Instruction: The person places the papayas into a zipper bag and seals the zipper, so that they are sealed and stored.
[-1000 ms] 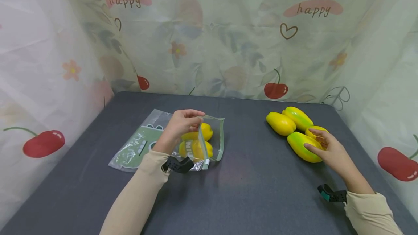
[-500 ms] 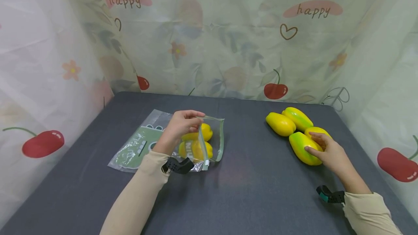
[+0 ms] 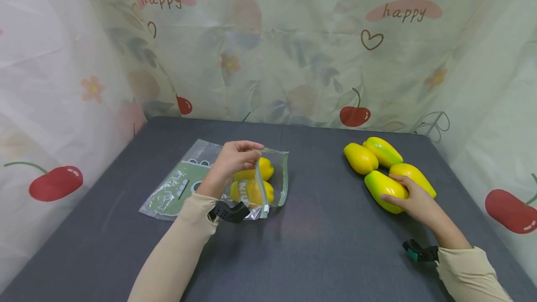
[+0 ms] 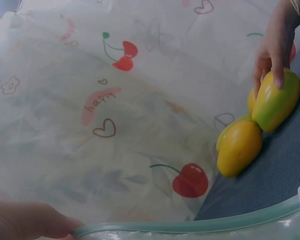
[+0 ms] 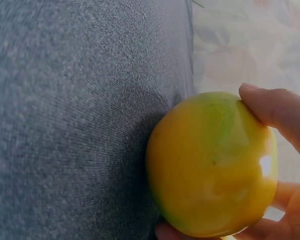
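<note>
At left of centre in the head view, the left hand (image 3: 235, 162) pinches the upper rim of a clear plastic zip bag with a green printed face (image 3: 176, 192); that hold seems meant to keep the soft mouth gaping toward the right of the frame. Two glossy yellow oblong fruits (image 3: 265, 168) lie inside near the opening, probably weighing the film down. At right, the right hand (image 3: 415, 202) grips a glossy yellow-green oblong fruit (image 3: 382, 191), thumb on the near side and fingers on the far side, likely because its smooth, rounded skin needs support from both sides. It appears low against the dark grey cloth (image 3: 319, 246); whether it bears weight there I cannot tell. Three similar yellow fruits (image 3: 361, 158) sit just behind and beside it.
</note>
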Demonstrator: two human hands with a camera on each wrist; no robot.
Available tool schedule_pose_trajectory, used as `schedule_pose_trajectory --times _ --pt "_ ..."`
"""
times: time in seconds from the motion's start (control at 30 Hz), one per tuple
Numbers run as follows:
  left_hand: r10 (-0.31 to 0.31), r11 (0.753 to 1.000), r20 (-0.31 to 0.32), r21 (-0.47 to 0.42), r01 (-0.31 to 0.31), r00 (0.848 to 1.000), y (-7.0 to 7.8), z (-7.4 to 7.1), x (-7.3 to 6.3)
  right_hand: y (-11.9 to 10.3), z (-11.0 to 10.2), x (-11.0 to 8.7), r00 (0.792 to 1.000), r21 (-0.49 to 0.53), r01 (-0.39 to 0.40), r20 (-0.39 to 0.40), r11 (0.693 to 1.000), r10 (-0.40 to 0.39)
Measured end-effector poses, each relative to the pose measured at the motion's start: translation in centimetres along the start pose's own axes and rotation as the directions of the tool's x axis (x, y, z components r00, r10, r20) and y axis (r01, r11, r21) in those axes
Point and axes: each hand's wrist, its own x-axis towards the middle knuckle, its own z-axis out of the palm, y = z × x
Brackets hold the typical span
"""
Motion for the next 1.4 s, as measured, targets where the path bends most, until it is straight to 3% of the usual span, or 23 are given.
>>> schedule_pose_trajectory --times 0.8,1.4 --pt "0.003 1.0 -0.003 -0.008 -0.003 1.0 -0.2 0.0 0.1 -1.3 -0.1 -0.3 1.0 -0.005 0.0 -0.008 1.0 0.0" --pt "0.0 1.0 0.003 0.0 0.0 1.0 -0.3 -0.1 0.2 -5.7 -1.3 -0.9 0.991 0.06 0.055 -0.124 0.997 -0.047"
